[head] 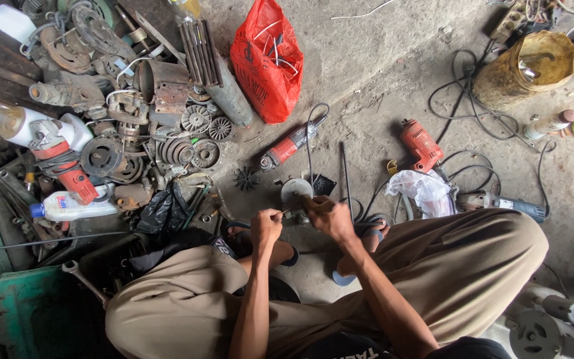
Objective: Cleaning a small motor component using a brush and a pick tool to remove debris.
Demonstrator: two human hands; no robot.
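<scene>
one red plastic bag point(267, 60), one red drill point(422, 145), two hands point(266, 226)

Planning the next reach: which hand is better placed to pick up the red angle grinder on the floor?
Probably left. The left hand lies nearer the red angle grinder, up-left of the round grey metal disc; the right hand grips something small beside that disc.

Bare concrete floor point(367, 60) lies open beyond the red bag point(267, 63). To the left a scrap metal pile point(141, 113) blocks passage; to the right, tangled cables point(473, 100) and a red drill point(421, 145) crowd the way.
</scene>
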